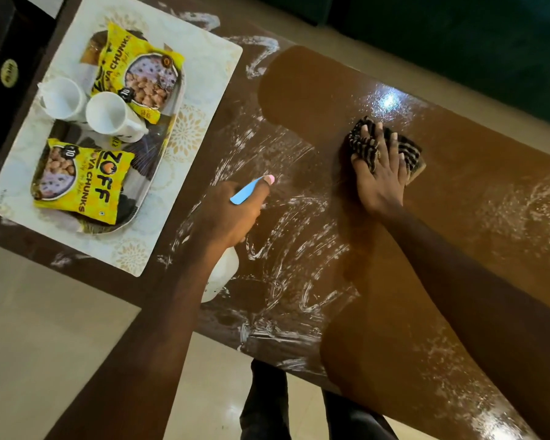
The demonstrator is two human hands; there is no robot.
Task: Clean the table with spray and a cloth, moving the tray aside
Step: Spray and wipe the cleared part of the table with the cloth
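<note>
Brown table (346, 90), white foam streaks; right hand (380, 173) spread flat on striped cloth (407, 150), left hand (232, 214) gripping spray bottle (221, 274).

left hand (229, 214) clenched, right hand (380, 173) flat

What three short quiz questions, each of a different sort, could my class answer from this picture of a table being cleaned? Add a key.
1. True or false: the right hand presses a striped cloth flat on the table.
2. Multiple choice: what does the left hand hold? A. a sponge B. a spray bottle C. a cup
3. Fill the gap: the tray with two white cups and two yellow packets lies on a ____.

Key
1. True
2. B
3. Placemat, at the table's left end; white foam streaks still lie between it and the wiped patch.
</note>
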